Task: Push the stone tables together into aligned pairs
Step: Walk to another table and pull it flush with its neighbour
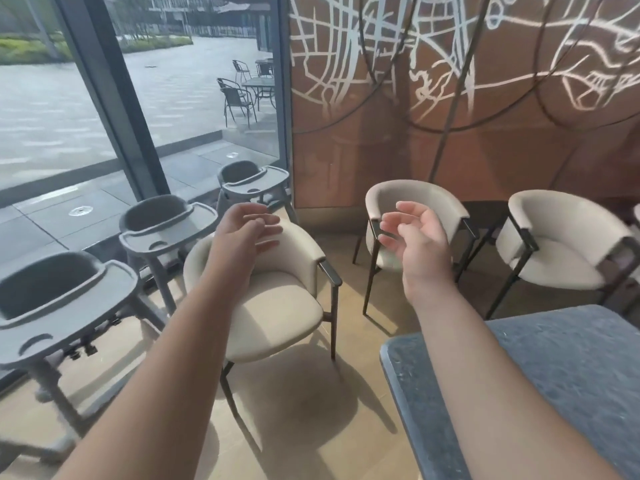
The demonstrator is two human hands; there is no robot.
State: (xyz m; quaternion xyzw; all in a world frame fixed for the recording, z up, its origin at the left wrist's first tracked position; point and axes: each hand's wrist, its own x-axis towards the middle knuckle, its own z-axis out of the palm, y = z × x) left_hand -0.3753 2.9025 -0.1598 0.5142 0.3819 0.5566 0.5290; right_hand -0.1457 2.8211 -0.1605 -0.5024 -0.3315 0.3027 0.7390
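A grey-blue speckled stone table (568, 368) fills the lower right, its rounded corner toward me. My right forearm crosses above its left edge. My right hand (414, 242) is raised in the air beyond the table, fingers loosely curled and apart, holding nothing. My left hand (247, 233) is stretched out over a cream armchair (273, 306), fingers spread, empty, not touching the table. No second stone table is in view.
Two more cream armchairs (412, 209) (568, 244) stand along the rust-coloured wall (450, 140). Three grey high chairs (62, 306) (166, 226) (254, 181) line the glass window on the left. Wooden floor (304, 403) shows between the near armchair and the table.
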